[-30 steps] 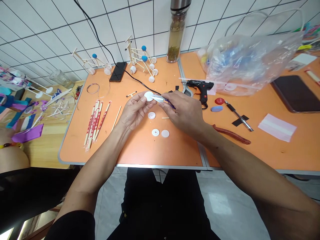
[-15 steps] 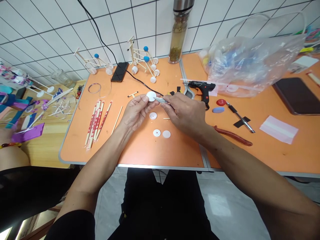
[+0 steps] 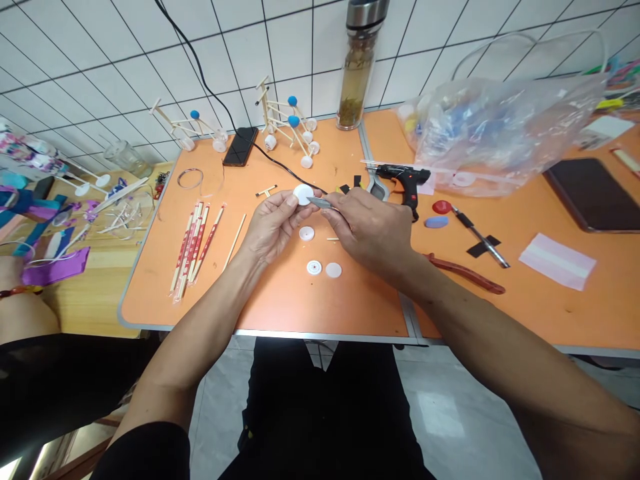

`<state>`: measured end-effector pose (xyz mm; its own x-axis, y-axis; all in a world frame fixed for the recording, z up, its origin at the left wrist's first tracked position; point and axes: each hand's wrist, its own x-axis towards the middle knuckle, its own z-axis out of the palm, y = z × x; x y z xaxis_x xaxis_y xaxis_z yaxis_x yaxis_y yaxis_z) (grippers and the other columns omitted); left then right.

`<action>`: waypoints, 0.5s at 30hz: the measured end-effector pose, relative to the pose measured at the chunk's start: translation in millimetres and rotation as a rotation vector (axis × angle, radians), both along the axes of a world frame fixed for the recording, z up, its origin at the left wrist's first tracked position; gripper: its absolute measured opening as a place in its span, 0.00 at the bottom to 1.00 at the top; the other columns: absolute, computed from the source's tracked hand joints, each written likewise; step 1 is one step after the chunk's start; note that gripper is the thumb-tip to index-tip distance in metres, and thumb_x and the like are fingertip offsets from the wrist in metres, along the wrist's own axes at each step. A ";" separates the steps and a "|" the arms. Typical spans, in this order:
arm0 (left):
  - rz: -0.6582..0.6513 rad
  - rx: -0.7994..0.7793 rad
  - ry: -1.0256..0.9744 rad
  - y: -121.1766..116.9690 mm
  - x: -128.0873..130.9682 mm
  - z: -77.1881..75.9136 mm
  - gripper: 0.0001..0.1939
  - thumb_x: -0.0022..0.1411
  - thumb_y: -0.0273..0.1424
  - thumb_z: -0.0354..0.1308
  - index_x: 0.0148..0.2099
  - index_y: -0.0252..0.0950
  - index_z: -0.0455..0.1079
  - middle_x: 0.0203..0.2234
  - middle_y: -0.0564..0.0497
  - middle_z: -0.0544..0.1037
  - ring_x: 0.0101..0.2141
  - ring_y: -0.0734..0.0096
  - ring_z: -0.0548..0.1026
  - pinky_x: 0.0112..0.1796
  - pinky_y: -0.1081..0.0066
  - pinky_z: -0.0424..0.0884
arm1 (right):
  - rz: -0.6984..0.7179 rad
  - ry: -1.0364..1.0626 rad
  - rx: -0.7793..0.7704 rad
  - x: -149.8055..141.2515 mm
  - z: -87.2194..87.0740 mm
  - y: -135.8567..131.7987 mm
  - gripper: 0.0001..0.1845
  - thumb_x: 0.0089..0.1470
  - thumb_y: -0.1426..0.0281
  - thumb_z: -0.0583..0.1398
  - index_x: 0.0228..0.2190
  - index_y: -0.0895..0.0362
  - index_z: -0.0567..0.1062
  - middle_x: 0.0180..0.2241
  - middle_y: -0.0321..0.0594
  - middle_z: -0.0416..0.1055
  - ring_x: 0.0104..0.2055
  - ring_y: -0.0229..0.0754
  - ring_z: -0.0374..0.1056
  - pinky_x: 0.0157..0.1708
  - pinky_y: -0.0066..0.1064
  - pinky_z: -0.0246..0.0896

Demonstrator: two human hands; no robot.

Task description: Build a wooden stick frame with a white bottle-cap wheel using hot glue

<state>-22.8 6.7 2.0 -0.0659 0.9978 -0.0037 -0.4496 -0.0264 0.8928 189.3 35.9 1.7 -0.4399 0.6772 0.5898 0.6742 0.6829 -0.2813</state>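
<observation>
Between the thumb and fingers of my left hand (image 3: 274, 225) is a small white plastic disc (image 3: 303, 194), held above the table. My right hand (image 3: 376, 228) grips a knife whose short metal blade (image 3: 319, 202) points left, its tip at the disc's face; the handle is hidden in my fist. Below them on the table lie a white wheel (image 3: 307, 233), a ringed white wheel (image 3: 314, 267) and a plain white disc (image 3: 333, 269). A short stick piece (image 3: 333, 239) lies near my right fingers.
Paper-wrapped chopsticks (image 3: 193, 250) lie left. Stick models with wheels (image 3: 285, 120), a phone (image 3: 241, 146) and a tea bottle (image 3: 354, 80) stand or lie behind. Right are a glue gun (image 3: 406, 183), red-handled pliers (image 3: 465, 273), a pen (image 3: 481, 236) and a plastic bag (image 3: 500, 133). Another person's arm (image 3: 20, 293) is at far left.
The blade has turned slightly against the disc, its face now looking darker. Both hands stay nearly in place, and the view has shifted very little.
</observation>
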 end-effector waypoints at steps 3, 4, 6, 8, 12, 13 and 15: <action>0.009 -0.008 0.003 0.0 0.1 -0.1 0.06 0.73 0.33 0.76 0.45 0.35 0.87 0.51 0.43 0.93 0.51 0.64 0.92 0.55 0.75 0.87 | -0.005 0.002 0.012 -0.3 -0.6 0.0 0.26 0.83 0.54 0.54 0.55 0.53 0.89 0.39 0.46 0.85 0.37 0.45 0.74 0.31 0.39 0.43; 0.016 -0.019 0.004 -0.1 0.2 0.0 0.06 0.73 0.33 0.76 0.45 0.35 0.86 0.51 0.43 0.93 0.51 0.64 0.92 0.55 0.74 0.87 | -0.006 0.004 0.015 -0.4 -0.5 -0.1 0.26 0.83 0.54 0.54 0.55 0.53 0.89 0.39 0.45 0.85 0.37 0.45 0.74 0.31 0.39 0.43; 0.019 -0.022 -0.004 -0.4 0.4 0.1 0.06 0.73 0.33 0.76 0.45 0.35 0.86 0.50 0.43 0.93 0.49 0.66 0.92 0.55 0.75 0.87 | -0.005 0.010 0.017 -0.5 0.0 -0.3 0.26 0.83 0.54 0.55 0.55 0.52 0.90 0.39 0.45 0.85 0.37 0.45 0.74 0.30 0.39 0.43; 0.008 -0.009 -0.018 -0.8 0.7 0.3 0.06 0.73 0.32 0.76 0.44 0.35 0.86 0.50 0.43 0.93 0.47 0.68 0.92 0.53 0.76 0.87 | 0.002 0.022 0.008 -0.5 0.8 -0.5 0.26 0.83 0.54 0.55 0.55 0.52 0.90 0.39 0.45 0.85 0.37 0.45 0.74 0.30 0.39 0.43; 0.014 -0.033 -0.005 -1.4 1.3 1.9 0.07 0.73 0.33 0.76 0.44 0.35 0.86 0.51 0.43 0.93 0.47 0.67 0.93 0.55 0.74 0.87 | 0.014 0.031 -0.018 -0.4 2.0 -0.5 0.28 0.83 0.52 0.54 0.54 0.52 0.90 0.39 0.46 0.85 0.37 0.45 0.73 0.30 0.40 0.43; 0.018 -0.040 0.002 -1.3 1.3 2.2 0.07 0.73 0.33 0.76 0.44 0.35 0.86 0.51 0.43 0.93 0.48 0.66 0.93 0.55 0.74 0.87 | 0.013 0.029 -0.021 -0.3 2.1 -0.5 0.28 0.83 0.52 0.53 0.54 0.52 0.90 0.39 0.46 0.85 0.37 0.45 0.73 0.30 0.40 0.43; 0.022 -0.041 0.008 -1.0 1.2 2.3 0.07 0.73 0.33 0.77 0.45 0.35 0.86 0.51 0.43 0.93 0.48 0.66 0.93 0.55 0.73 0.87 | 0.013 0.025 -0.023 -0.3 2.3 -0.6 0.29 0.83 0.51 0.53 0.53 0.53 0.90 0.39 0.47 0.84 0.37 0.45 0.73 0.31 0.39 0.43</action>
